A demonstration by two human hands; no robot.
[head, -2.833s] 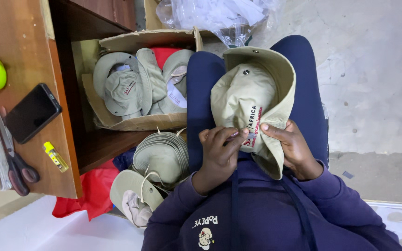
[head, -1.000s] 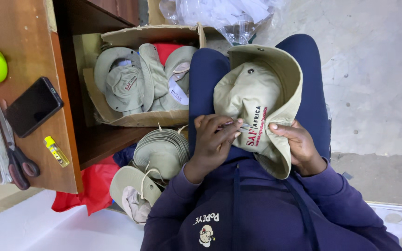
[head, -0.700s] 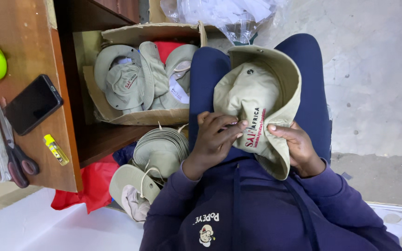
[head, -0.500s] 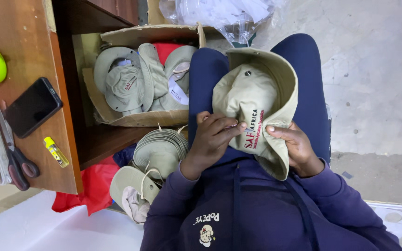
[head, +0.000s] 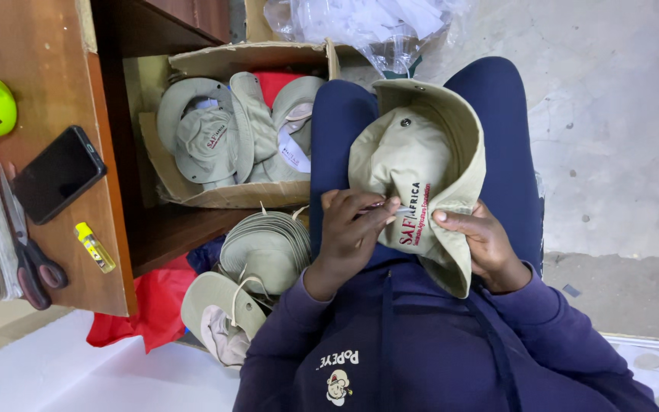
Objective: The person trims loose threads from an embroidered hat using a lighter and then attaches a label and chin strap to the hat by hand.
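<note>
A beige brimmed hat (head: 413, 160) with red and black embroidery lies on my lap, across my navy trousers. My left hand (head: 348, 233) presses its fingertips on the hat's front by the embroidery, pinching something small and thin there; what it is I cannot tell. My right hand (head: 482, 244) grips the hat's brim at its near edge, thumb on top.
A cardboard box (head: 238, 126) of similar beige hats stands under the wooden desk (head: 47, 91). A stack of hats (head: 265, 248) and a loose one (head: 219, 305) lie beside my left knee on red cloth (head: 143, 320). Phone (head: 59, 174), scissors (head: 24, 244), small yellow tube (head: 94, 246) rest on the desk.
The hat has shifted slightly on my lap, and my left fingers have worked along the embroidered front. My right hand keeps its hold on the brim.
</note>
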